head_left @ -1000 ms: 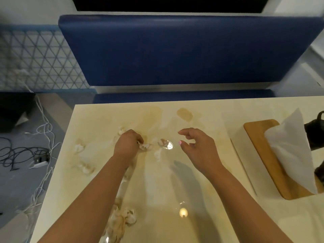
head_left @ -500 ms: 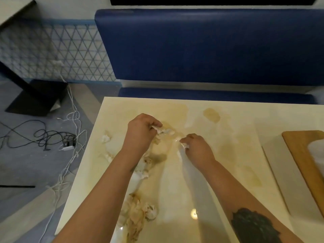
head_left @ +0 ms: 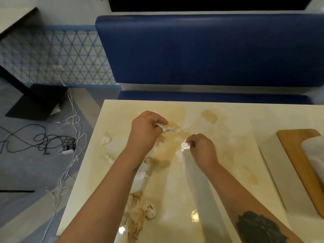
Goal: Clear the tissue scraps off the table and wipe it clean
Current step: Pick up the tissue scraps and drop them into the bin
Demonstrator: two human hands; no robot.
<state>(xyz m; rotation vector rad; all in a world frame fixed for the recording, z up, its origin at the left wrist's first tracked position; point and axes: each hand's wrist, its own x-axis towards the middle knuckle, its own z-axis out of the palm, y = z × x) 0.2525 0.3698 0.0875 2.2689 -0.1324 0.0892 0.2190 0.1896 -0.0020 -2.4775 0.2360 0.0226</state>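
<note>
Left hand squeezing a crumpled, stained tissue wad, right hand pinching a small white scrap on the shiny cream surface.

No readable text, labels, brands, numbers or signs anywhere in view

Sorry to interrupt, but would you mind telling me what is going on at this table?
A person is picking wet tissue scraps off a stained cream table. The left hand is closed on a crumpled wad, and the right hand pinches a small shiny scrap. More soggy tissue lies near the front edge, and brown spill marks remain unwiped.
</note>
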